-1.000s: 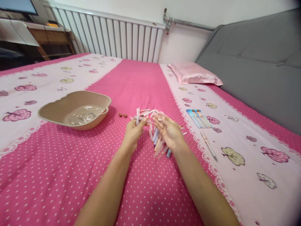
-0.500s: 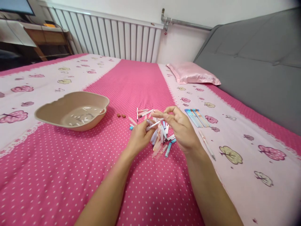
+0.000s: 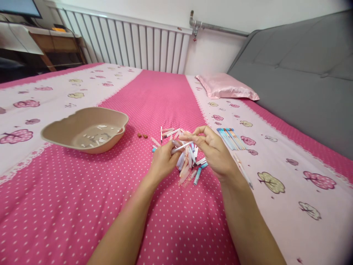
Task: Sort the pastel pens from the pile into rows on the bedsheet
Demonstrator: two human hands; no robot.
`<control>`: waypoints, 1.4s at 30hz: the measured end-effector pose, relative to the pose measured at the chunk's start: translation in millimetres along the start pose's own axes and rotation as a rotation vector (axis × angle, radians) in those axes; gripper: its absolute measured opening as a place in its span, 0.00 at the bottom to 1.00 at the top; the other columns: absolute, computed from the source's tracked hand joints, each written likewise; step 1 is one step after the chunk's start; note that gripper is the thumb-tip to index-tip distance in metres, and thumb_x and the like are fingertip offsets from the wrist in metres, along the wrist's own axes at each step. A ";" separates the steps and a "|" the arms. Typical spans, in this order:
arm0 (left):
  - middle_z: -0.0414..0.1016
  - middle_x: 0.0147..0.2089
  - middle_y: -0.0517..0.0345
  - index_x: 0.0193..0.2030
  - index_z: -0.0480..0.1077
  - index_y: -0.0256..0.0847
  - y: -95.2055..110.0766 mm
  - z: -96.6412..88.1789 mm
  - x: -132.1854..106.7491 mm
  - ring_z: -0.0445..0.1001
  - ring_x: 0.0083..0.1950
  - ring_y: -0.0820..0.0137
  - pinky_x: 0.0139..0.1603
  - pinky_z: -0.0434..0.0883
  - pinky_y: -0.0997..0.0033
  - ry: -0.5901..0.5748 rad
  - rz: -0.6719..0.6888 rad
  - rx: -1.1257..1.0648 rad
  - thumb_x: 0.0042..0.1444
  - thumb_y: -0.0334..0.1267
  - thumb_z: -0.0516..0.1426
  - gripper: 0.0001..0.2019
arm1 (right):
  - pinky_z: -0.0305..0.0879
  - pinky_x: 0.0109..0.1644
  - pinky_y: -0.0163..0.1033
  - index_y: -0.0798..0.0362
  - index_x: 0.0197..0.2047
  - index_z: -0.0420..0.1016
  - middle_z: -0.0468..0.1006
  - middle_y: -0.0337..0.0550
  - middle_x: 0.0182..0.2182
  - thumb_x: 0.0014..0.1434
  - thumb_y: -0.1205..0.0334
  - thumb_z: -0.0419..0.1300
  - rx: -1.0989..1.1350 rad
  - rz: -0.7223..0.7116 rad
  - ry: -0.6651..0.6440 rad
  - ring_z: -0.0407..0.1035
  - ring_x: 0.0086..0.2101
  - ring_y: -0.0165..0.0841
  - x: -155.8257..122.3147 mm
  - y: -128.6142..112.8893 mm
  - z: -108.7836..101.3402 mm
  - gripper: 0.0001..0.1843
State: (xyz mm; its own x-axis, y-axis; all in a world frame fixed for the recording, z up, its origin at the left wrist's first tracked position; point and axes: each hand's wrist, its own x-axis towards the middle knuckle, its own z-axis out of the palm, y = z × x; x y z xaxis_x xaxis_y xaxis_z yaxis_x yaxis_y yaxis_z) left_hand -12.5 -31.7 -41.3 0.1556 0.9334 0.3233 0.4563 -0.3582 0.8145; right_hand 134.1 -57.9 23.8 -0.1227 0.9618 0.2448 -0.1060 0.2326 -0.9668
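Observation:
My left hand and my right hand meet over a heap of pastel pen parts on the pink dotted bedspread. Between them they hold one thin pen piece: the left fingers pinch its near end, the right thumb and fingers pinch the far end. Both hands are closed on it, a little above the heap.
A beige scalloped bowl with several small white bits stands to the left. A row of assembled pens lies to the right, one loose pen nearer me. Two small brown bits lie by the bowl. Pink pillow behind.
My right hand turned from palm-up and open to a pinch on the pen piece. The left hand dropped slightly and drew closer. Over the last half second almost nothing moved.

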 end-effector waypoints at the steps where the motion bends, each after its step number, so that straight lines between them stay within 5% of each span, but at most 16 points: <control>1: 0.67 0.23 0.61 0.32 0.70 0.41 0.4 -0.1 -0.2 0.61 0.24 0.71 0.28 0.52 0.73 0.001 -0.002 0.006 0.54 0.37 0.56 0.04 | 0.63 0.53 0.44 0.49 0.33 0.62 0.81 0.41 0.32 0.60 0.61 0.58 -0.010 0.001 -0.001 0.74 0.45 0.35 0.0 0.4 -0.2 0.07; 19: 0.69 0.22 0.59 0.31 0.71 0.42 4.6 -1.9 -0.1 0.64 0.24 0.68 0.28 0.50 0.71 -0.004 0.024 0.153 0.55 0.37 0.56 0.04 | 0.62 0.51 0.45 0.50 0.34 0.62 0.81 0.41 0.33 0.59 0.60 0.57 -0.130 0.058 0.002 0.74 0.41 0.37 0.9 3.7 -12.7 0.06; 23: 0.72 0.26 0.57 0.38 0.72 0.42 5.4 -2.4 -0.9 0.66 0.25 0.67 0.29 0.51 0.71 -0.039 0.013 0.151 0.56 0.35 0.54 0.06 | 0.62 0.50 0.45 0.50 0.34 0.62 0.81 0.41 0.32 0.60 0.62 0.57 -0.134 0.064 -0.012 0.75 0.40 0.36 0.8 3.1 -10.3 0.05; 29: 0.68 0.23 0.58 0.30 0.68 0.42 4.0 -1.5 -1.4 0.65 0.25 0.67 0.28 0.50 0.71 -0.018 0.008 0.187 0.56 0.37 0.55 0.05 | 0.62 0.51 0.45 0.50 0.34 0.61 0.81 0.42 0.32 0.60 0.62 0.57 -0.100 0.048 -0.003 0.75 0.41 0.36 0.0 2.7 -7.4 0.06; 42: 0.71 0.27 0.55 0.36 0.65 0.40 9.9 -4.8 -1.9 0.68 0.28 0.64 0.28 0.52 0.69 -0.119 -0.040 0.415 0.59 0.37 0.50 0.05 | 0.62 0.45 0.44 0.49 0.36 0.59 0.81 0.44 0.34 0.61 0.59 0.53 -0.279 0.018 -0.045 0.74 0.38 0.37 2.1 9.3 -9.3 0.06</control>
State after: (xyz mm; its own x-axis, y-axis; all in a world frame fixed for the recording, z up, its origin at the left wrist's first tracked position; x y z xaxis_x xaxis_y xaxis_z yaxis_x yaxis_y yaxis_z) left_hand -12.5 -37.2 -31.5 0.2192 0.9511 0.2177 0.7742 -0.3053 0.5545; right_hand 142.1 -52.4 14.6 -0.1660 0.9602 0.2247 0.1719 0.2525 -0.9522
